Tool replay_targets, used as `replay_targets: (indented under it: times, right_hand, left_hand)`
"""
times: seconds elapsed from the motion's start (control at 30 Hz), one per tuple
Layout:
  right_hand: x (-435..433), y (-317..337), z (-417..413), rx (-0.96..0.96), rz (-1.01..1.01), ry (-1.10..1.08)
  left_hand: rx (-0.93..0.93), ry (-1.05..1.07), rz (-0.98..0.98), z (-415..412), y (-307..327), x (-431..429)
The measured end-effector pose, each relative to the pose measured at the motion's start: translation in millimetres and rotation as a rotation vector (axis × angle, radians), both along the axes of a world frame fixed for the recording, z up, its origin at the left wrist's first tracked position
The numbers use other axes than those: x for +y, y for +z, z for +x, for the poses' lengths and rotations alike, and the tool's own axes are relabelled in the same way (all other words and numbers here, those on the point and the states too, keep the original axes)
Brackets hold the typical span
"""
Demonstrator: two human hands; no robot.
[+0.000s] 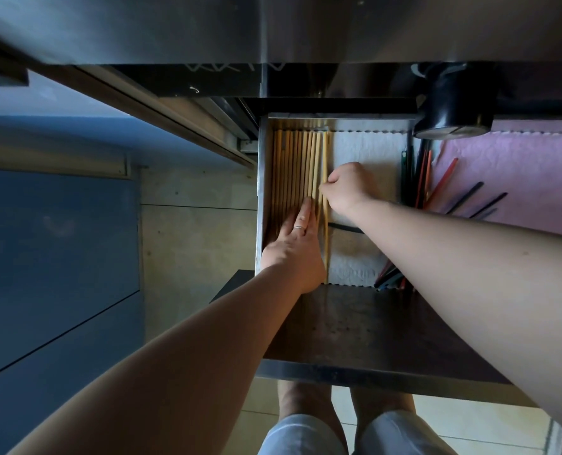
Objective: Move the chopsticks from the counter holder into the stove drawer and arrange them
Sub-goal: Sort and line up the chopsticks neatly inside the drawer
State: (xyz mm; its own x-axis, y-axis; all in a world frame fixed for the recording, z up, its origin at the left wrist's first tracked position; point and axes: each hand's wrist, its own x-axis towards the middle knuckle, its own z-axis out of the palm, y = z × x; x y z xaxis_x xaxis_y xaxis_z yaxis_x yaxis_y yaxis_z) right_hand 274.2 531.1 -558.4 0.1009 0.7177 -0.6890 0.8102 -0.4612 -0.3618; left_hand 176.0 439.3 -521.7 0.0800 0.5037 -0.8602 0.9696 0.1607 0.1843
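Observation:
An open metal drawer (260,178) below the stove holds several pale wooden chopsticks (294,165) laid side by side along its left side. My left hand (294,244), a ring on one finger, lies flat on their near ends with fingers together and extended. My right hand (345,187) is closed, its fingertips pinching one wooden chopstick (325,152) at the right edge of the row. A white paper towel (365,152) lines the middle of the drawer. A dark chopstick (345,228) lies crosswise under my right wrist.
Red, black and green chopsticks (420,178) lie bunched and fanned at the right on a pink cloth (519,172). A black stove knob (453,116) juts out above them. The drawer's dark front panel (355,333) sticks toward my legs. Blue cabinet fronts (53,251) stand at left.

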Motion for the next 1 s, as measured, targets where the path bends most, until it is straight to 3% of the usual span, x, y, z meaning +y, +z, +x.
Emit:
replay_targets:
  times: [0.13, 0.37, 0.53, 0.67, 0.77, 0.87, 1.0]
  right_hand:
    - [1, -2, -7, 0.019, -0.012, -0.033]
    - [-20, -5, -5, 0.053, 0.153, -0.079]
    - [-25, -8, 5, 0.171, 0.055, -0.055]
    - [-34, -1, 28, 0.079, 0.143, 0.169]
    - [-47, 6, 43, 0.036, 0.057, 0.393]
    - [-55, 5, 49, -0.077, 0.103, 0.591]
    - [-57, 4, 47, -0.111, 0.093, 0.533]
  left_hand:
    - [0.006, -0.028, 0.005, 0, 3, -1]
    - [0.008, -0.063, 0.001, 0, 1, -4]
    - [0.022, -0.07, 0.026, 0, 0, -10]
    - [0.013, -0.056, 0.034, 1, -3, -12]
    - [0.016, -0.064, 0.061, 2, -4, -13]
    - [0.017, -0.104, 0.069, 2, -5, -12]
    - [0.034, -0.129, 0.075, 5, -4, -11]
